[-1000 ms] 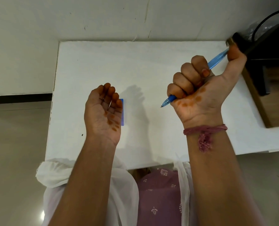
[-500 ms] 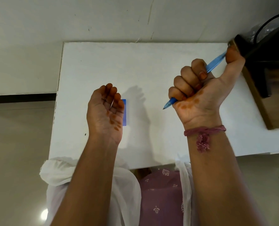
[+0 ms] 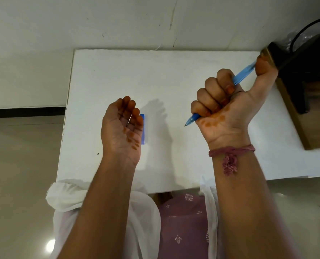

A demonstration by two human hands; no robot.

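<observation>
White rectangular tabletop (image 3: pixel 174 75) stood against pale wall (image 3: pixel 118 21). Translucent blue plastic ballpoint pen (image 3: pixel 243 74) was held above table's right half, tip pointing down-left, clenched in right hand (image 3: pixel 224 109): four fingers wrapped barrel, thumb pressed top end. Pink thread bracelet (image 3: pixel 230 151) circled that wrist. Left hand (image 3: pixel 119 128) hovered palm-up, fingers loosely curled; thin silvery sliver (image 3: pixel 130 118) lay against them, grip unclear. Flat blue rectangular strip (image 3: pixel 142 128) lay on table, partly hidden behind left hand. Dark wood-edged furniture (image 3: pixel 305 86) stood just beyond right thumb.

Head view, steeply down, close
</observation>
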